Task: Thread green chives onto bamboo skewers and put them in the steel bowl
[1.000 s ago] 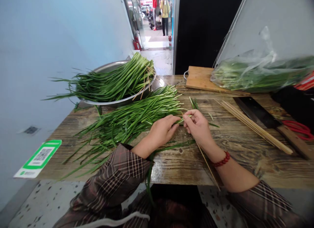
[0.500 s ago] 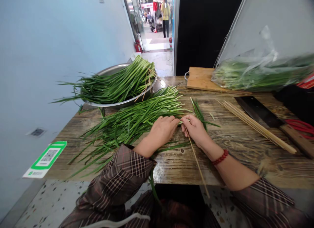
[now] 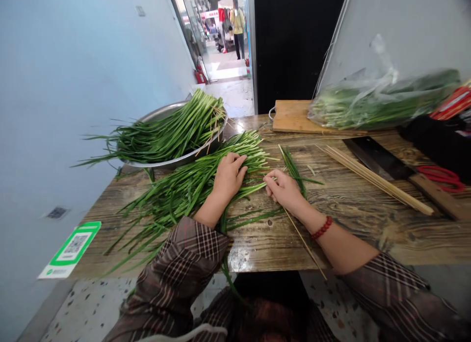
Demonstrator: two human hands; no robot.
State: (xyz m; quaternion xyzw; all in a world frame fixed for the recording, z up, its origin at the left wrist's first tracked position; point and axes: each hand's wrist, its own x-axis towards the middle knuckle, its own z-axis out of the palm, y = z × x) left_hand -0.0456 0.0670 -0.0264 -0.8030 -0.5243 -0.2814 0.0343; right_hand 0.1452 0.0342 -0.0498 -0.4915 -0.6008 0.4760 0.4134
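One head-worn cam in here, aimed forward and down across the table (image 3: 272,249) from its near edge. Pretty close too: left hand (image 3: 228,177) and right hand (image 3: 282,189) land mid-shot, sleeves (image 3: 176,278) crowding the bottom, doorway (image 3: 235,94) squeezed in up top.

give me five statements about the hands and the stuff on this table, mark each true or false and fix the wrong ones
1. The left hand is over loose green stalks. True.
2. The red bracelet is on the left wrist. False: the red bracelet is on the right.
3. The right hand holds a thin stick. True.
4. The cleaver lies on the cutting board. False: the cleaver lies on the table.
5. The metal bowl holds stalks. True.
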